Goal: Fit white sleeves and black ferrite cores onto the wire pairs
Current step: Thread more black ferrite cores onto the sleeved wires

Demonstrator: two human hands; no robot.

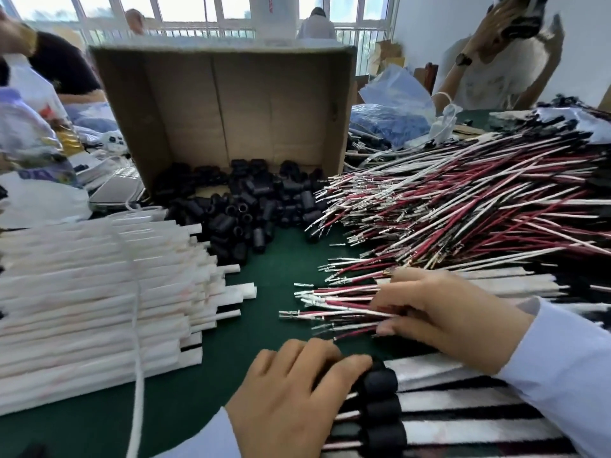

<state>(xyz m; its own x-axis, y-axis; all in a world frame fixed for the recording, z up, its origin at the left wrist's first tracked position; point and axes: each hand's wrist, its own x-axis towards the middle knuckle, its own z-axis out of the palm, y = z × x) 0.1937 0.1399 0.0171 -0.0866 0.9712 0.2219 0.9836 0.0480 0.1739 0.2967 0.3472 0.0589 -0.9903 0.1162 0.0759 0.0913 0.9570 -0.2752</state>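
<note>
Centrally, a bare strip of green desk (pixel 281 259) runs from your hands toward the cardboard box (pixel 231 104), bounded left by the stacked white sleeves (pixel 82 292) and right by the heap of wire pairs (pixel 463 209). Black ferrite cores (pixel 238 206) spill from the box across the far end of this strip. A white cord (pixel 137 325) crosses the sleeve stack. Your right hand (pixel 456 315) pinches several wire pairs between thumb and curled fingers (pixel 383 304). Your left hand (pixel 291 398) rests with its fingers loosely together on the fitted cores (pixel 380 381) of a finished row.
</note>
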